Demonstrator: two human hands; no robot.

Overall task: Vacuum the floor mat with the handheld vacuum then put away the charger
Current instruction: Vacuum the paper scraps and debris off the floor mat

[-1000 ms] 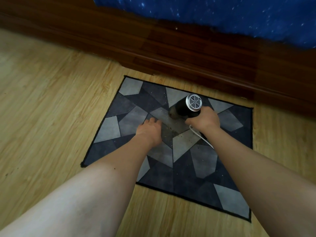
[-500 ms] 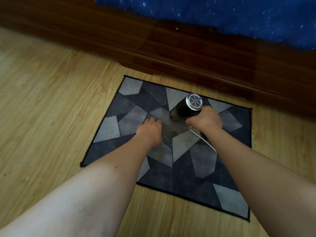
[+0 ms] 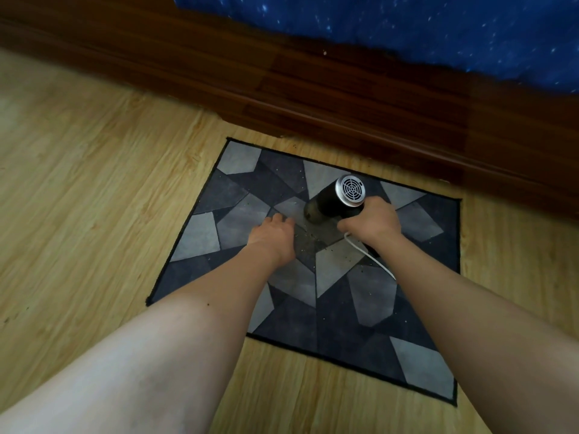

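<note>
A floor mat [image 3: 360, 308] with grey and dark geometric patches lies on the wooden floor. My right hand [image 3: 372, 221] grips the handle of a black handheld vacuum [image 3: 332, 200] with a silver grille at its rear; its nozzle points down and left onto the mat's middle. A white cable [image 3: 369, 256] trails from under that hand toward me. My left hand [image 3: 275, 234] rests flat on the mat just left of the nozzle, fingers straight. Small dark crumbs lie scattered on the mat near the nozzle.
A dark wooden bed frame [image 3: 344, 98] runs along the far side of the mat, with a blue star-patterned bedcover [image 3: 407, 29] hanging over it. Light wooden floor [image 3: 94, 198] surrounds the mat on the left and near sides.
The vacuum and my right hand have shifted slightly left and toward me across the mat. My left hand stays pressed in the same spot.
</note>
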